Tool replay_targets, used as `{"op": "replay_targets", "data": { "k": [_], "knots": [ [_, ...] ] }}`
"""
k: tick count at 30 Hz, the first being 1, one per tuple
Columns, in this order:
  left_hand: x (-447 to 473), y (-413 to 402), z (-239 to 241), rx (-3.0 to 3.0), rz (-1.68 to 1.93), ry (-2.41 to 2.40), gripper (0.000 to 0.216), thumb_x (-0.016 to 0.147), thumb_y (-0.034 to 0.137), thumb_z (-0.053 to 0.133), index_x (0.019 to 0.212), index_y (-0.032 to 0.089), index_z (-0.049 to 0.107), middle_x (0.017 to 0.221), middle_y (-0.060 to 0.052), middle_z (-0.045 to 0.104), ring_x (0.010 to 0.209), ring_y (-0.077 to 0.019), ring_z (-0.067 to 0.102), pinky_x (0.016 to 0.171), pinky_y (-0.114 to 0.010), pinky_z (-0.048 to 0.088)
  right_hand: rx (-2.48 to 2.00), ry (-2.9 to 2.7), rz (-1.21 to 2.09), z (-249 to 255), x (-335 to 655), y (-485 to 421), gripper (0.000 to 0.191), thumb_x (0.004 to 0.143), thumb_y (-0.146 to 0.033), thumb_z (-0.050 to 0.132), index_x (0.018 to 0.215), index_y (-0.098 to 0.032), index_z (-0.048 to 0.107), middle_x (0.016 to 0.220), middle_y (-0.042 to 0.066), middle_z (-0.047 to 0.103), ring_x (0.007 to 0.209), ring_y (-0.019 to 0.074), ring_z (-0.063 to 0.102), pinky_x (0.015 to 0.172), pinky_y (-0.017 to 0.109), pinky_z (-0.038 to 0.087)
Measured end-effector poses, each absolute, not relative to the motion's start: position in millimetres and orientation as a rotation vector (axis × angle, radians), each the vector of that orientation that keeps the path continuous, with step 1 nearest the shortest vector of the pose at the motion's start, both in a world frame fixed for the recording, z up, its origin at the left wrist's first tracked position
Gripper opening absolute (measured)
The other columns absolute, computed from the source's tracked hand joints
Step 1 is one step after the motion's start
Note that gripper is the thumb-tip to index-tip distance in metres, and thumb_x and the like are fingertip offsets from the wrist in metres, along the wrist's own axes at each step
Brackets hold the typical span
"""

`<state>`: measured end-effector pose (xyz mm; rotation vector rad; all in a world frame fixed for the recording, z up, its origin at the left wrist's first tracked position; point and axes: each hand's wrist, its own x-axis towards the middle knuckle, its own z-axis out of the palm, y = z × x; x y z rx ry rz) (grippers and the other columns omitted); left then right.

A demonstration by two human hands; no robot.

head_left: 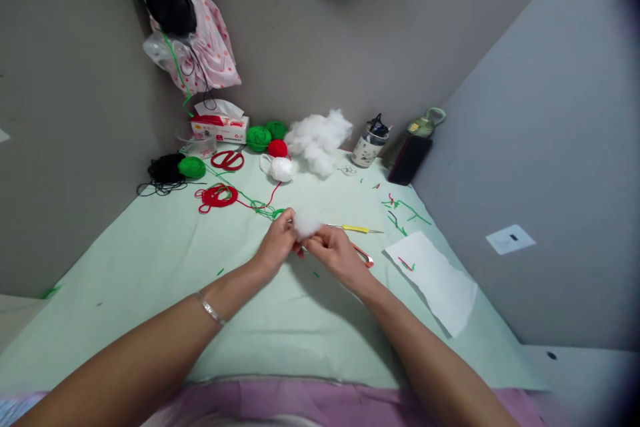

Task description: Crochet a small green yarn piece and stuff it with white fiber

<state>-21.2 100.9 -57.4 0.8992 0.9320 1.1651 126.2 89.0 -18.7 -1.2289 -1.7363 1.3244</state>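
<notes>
Over the middle of the table, my left hand (278,242) and my right hand (334,252) meet around a small tuft of white fibre stuffing (308,221). Both are closed, with the fingers pressed in at the tuft's lower edge. A bit of red shows under the fingertips; what it belongs to is hidden. Just behind my left hand lies green yarn (265,209). Beyond my right hand rests a yellow-handled crochet hook (356,229), and an orange-handled tool (365,256) is partly covered by that hand.
A large heap of stuffing (320,140) stands at the back, beside yarn balls (259,138). Red scissors (227,160), a red yarn coil (219,196) and a tissue box (220,128) are left. A pen cup (369,149), dark phone (410,160) and white paper (435,283) are right.
</notes>
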Motion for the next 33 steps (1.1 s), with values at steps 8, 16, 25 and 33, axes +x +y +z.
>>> {"op": "replay_targets", "data": {
  "k": [8,16,25,33],
  "knots": [
    [-25,96,-55,0.864,1.149,0.854,0.024,0.077,0.03,0.073,0.088,0.02,0.053,0.078,0.002,0.067,0.065,-0.0128,0.067,0.073,-0.031,0.06,-1.286,-1.612,1.234,-43,133,109,0.02,0.079,-0.035,0.062,0.068,-0.02,0.054,0.054,-0.009,0.036,0.053,0.0087,0.026,0.052,0.025,0.02],
    [-28,94,-48,0.912,1.13,0.781,0.038,0.073,0.036,0.085,0.087,0.019,0.054,0.086,0.001,0.07,0.08,-0.0149,0.071,0.088,-0.035,0.058,-1.297,-1.601,1.186,-43,138,115,0.018,0.075,-0.034,0.061,0.064,-0.02,0.055,0.054,-0.008,0.037,0.053,0.0085,0.026,0.053,0.024,0.025],
    [-25,99,-55,0.873,1.132,0.87,0.038,0.07,0.034,0.083,0.08,0.021,0.048,0.06,0.008,0.061,0.05,-0.0087,0.056,0.059,-0.025,0.056,-1.29,-1.811,1.14,-22,128,96,0.024,0.087,-0.031,0.052,0.071,-0.019,0.063,0.066,-0.001,0.06,0.061,0.0134,0.046,0.062,0.027,0.035],
    [-24,103,-61,0.826,1.203,0.933,0.033,0.067,0.029,0.077,0.084,0.022,0.05,0.062,0.007,0.061,0.053,-0.0092,0.056,0.055,-0.021,0.052,-1.293,-1.827,1.053,-30,122,90,0.018,0.085,-0.023,0.059,0.068,-0.02,0.064,0.059,-0.003,0.056,0.057,0.0133,0.044,0.06,0.028,0.03]
  ]
}}
